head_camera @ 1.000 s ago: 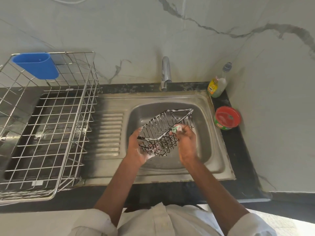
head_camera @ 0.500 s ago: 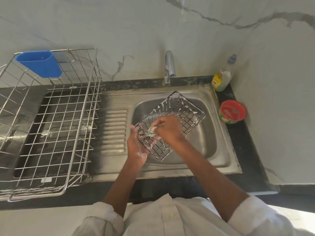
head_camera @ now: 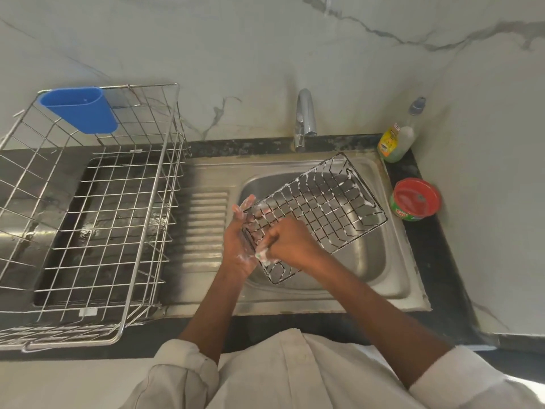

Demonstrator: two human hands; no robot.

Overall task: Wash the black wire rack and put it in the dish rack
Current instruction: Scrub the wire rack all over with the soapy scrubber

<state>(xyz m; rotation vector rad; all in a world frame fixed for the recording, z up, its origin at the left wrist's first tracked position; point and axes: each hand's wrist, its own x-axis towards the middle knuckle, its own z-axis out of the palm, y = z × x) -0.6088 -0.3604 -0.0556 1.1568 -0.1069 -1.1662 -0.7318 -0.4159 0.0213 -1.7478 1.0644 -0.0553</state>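
The black wire rack (head_camera: 320, 208) is tilted over the steel sink basin (head_camera: 374, 261), with white foam along its wires. My left hand (head_camera: 240, 237) holds its near left end, fingers up along the edge and soapy. My right hand (head_camera: 290, 243) lies on the rack's near part and grips a small foamy scrub pad (head_camera: 263, 254) against the wires. The large steel dish rack (head_camera: 88, 208) stands to the left on the counter, with a blue plastic cup holder (head_camera: 79, 109) hung on its far rim.
A chrome tap (head_camera: 305, 122) stands behind the basin. A dish soap bottle (head_camera: 398, 137) and a round red-lidded tub (head_camera: 415, 199) sit on the black counter at the right. The ribbed drainboard (head_camera: 203, 228) lies between the sink and the dish rack.
The rack has been turned from tipped on its side to lying flatter, its far end swung toward the tap. My right hand with the pad slid from the rack's right side to its near left end.
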